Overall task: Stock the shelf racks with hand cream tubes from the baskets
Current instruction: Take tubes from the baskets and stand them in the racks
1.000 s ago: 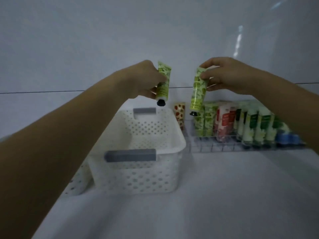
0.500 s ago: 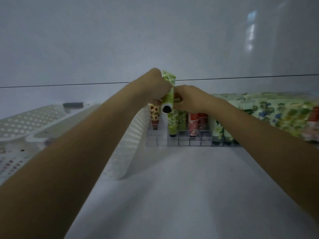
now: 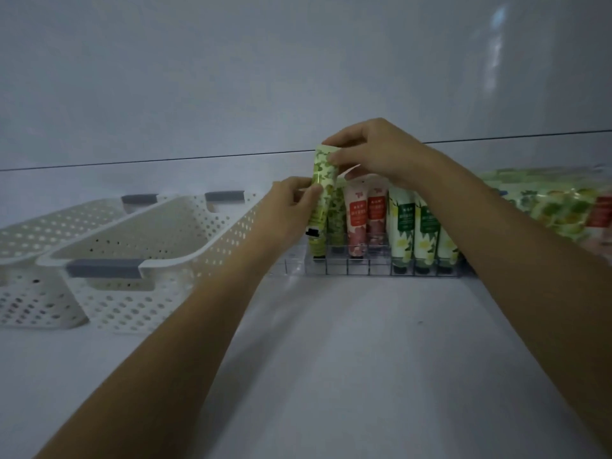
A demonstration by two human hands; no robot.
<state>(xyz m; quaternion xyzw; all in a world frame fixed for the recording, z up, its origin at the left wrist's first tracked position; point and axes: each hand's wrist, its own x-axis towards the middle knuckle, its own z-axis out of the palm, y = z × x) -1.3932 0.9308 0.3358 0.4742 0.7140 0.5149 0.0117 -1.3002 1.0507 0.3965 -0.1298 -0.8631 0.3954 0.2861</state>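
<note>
Centre frame, my left hand (image 3: pixel 288 210) pinched the green tube (image 3: pixel 324 180) mid-body, my right hand (image 3: pixel 377 154) its crimped top, cap down over the left end of the rack (image 3: pixel 357 270). I judged it best lowered straight, clear of neighbouring tubes (image 3: pixel 356 220).

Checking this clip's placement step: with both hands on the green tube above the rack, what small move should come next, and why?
Probably lower the green tube cap first into a slot at the left end of the clear rack. The left hand and right hand pinch it cap-down just above that end, beside the seated tubes.
</note>
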